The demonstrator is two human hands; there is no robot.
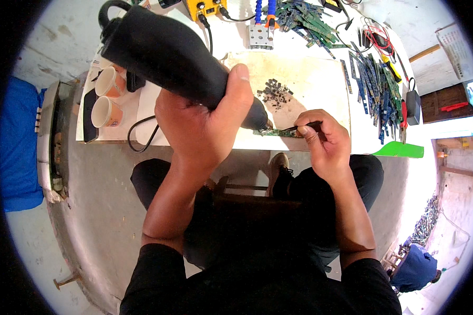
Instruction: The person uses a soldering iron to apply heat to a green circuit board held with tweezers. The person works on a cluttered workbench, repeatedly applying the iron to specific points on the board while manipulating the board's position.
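Note:
My left hand [205, 118] is wrapped round the handle of a black heat gun [163, 55], whose nozzle end points down at the near edge of the table. Below that nozzle lies a narrow green circuit board strip [285, 133]. In my right hand [326, 139], thumb and fingers pinch dark tweezers [289, 128]. Their tips reach left to the strip, close beside the nozzle; whether they grip a part there is too small to tell. A loose pile of small black chips [275, 94] sits just beyond, on a stained pale board [320, 73].
Heaps of circuit board strips [381, 97] cover the table's right side and its far part. Two paper cups [106, 112] stand at left beside a looping black cable [141, 134]. A yellow control box [205, 8] is at the back. Another person [416, 268] sits at lower right.

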